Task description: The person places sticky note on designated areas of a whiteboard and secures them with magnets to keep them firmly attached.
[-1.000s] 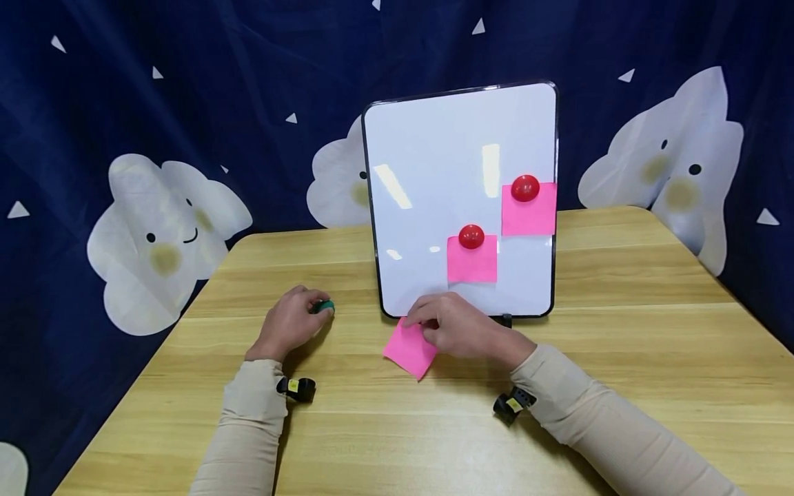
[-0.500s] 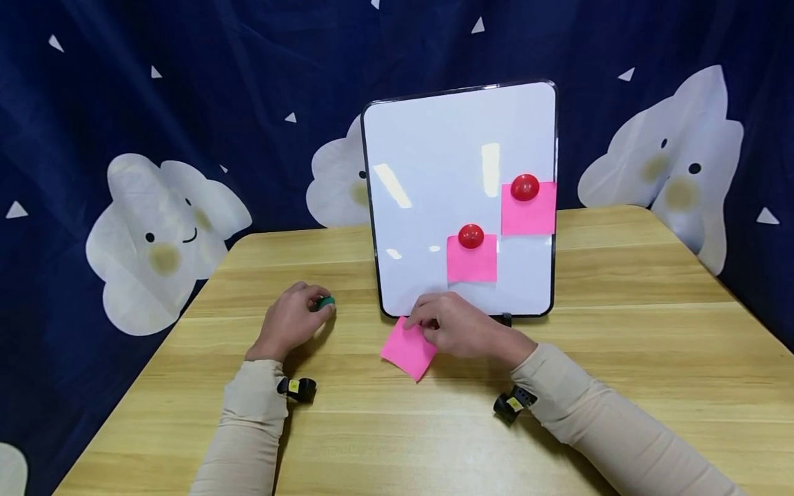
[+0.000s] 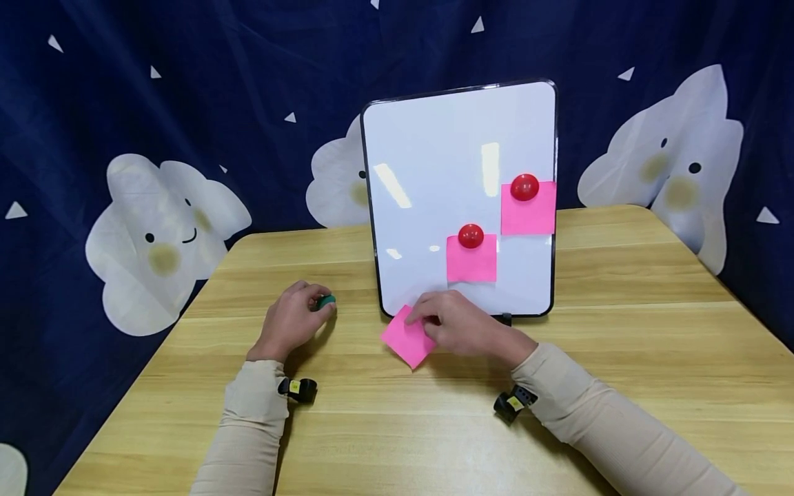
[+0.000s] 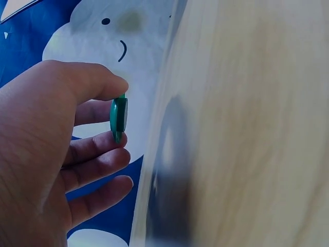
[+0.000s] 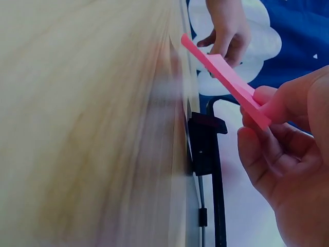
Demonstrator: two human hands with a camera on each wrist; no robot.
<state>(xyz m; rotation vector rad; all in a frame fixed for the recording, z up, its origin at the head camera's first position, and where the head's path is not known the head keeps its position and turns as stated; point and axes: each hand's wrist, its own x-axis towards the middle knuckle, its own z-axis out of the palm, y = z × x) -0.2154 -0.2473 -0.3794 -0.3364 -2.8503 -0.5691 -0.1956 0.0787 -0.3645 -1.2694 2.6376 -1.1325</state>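
My left hand [image 3: 289, 319] pinches a round green magnet [image 4: 119, 118] between thumb and fingertips, low over the left half of the table. In the left wrist view the magnet is seen edge-on. My right hand [image 3: 460, 322] pinches a pink sticky note [image 3: 408, 339] by one side, just in front of the whiteboard's lower edge. The right wrist view shows the note [image 5: 229, 82] held above the tabletop, slightly curved. On the whiteboard [image 3: 428, 172] hang two pink notes, a lower one [image 3: 471, 265] and one at the right edge [image 3: 528, 217], each under a red magnet [image 3: 471, 235].
The whiteboard stands upright at the back of the wooden table [image 3: 397, 427], its bottom frame on a black stand clip [image 5: 204, 144]. A dark blue curtain [image 3: 248, 69] with white clouds hangs behind the table. Black wrist cameras [image 3: 302, 390] sit on both sleeves.
The pink note in my right hand has tilted, its free corners rising toward the board. The green magnet stays in my left hand, nearly still. The notes on the board have not moved.
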